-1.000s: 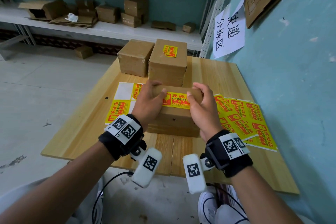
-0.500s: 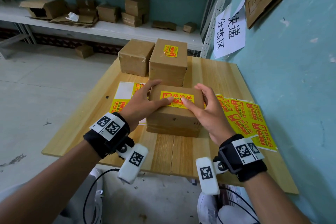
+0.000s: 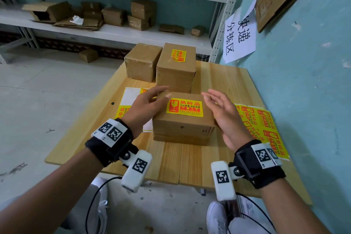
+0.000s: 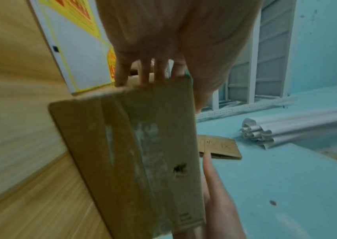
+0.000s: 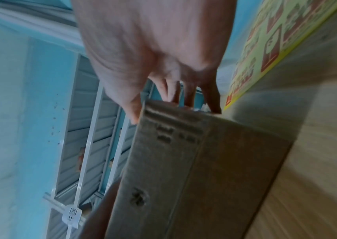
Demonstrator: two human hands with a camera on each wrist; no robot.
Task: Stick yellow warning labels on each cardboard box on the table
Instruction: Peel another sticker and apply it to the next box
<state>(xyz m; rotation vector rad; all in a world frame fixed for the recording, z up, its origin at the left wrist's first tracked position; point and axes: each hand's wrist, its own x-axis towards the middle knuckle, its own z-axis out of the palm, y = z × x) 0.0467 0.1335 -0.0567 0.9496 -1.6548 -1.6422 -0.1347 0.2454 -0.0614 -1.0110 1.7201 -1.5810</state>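
A low cardboard box [image 3: 182, 125] sits mid-table with a yellow warning label [image 3: 185, 107] stuck flat on its top. My left hand [image 3: 152, 100] lies against the box's left side, fingers straight, thumb at the top edge. To the right of the box, my right hand [image 3: 216, 104] hovers with relaxed fingers and its palm facing the box. Behind stand a taller box [image 3: 175, 74] bearing a small label [image 3: 178, 55] and a plain box [image 3: 142, 62] with no label. In the left wrist view the fingers [image 4: 142, 72] reach past the box [image 4: 132, 153]; the right wrist view is blurred.
Sheets of yellow labels lie on the wooden table [image 3: 218, 78]: one on the left [image 3: 125, 108] under my left hand, one on the right [image 3: 264, 121] by the blue wall. Shelves with more boxes [image 3: 114, 15] stand behind the table. The table's near edge is close to my wrists.
Both hands were pressing the label down on the near box's top. They have slid apart to the box's sides, and the whole label now shows.
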